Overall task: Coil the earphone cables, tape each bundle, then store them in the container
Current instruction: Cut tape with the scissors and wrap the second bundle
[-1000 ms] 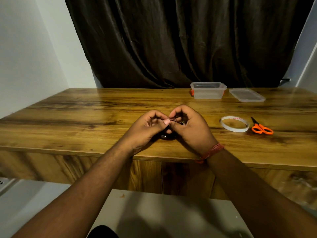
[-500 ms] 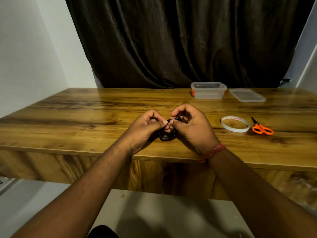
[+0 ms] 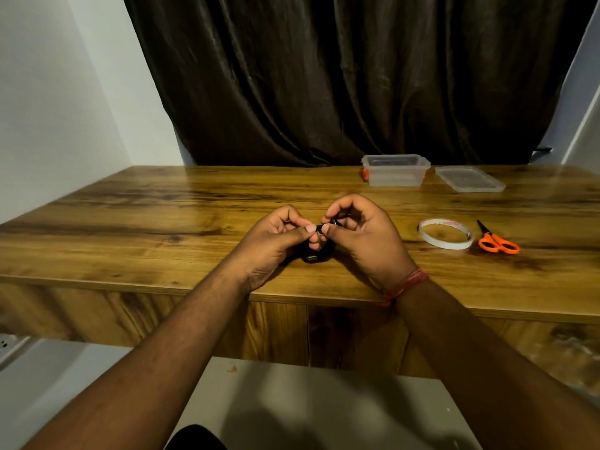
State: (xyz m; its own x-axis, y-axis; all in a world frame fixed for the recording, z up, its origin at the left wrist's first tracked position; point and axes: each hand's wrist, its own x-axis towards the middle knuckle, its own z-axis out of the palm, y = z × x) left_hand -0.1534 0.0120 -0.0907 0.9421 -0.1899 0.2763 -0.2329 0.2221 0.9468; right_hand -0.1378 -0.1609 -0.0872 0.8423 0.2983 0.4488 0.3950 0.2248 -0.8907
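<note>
Fingers of both our hands pinch the black cable coil just above the surface; loosening either pinch could let it spring apart untaped.

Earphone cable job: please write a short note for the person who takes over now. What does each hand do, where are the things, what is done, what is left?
Left hand and right hand: both pinch the black coiled earphone cable between them, just above the wooden table.
White tape roll and orange-handled scissors lie untouched to the right.
Clear plastic container stands open at the far edge, its clear lid flat beside it; its contents cannot be made out.
Done: this cable is mostly coiled.
Left: tape the bundle, put it in the container, and coil any further cables, none in view.
</note>
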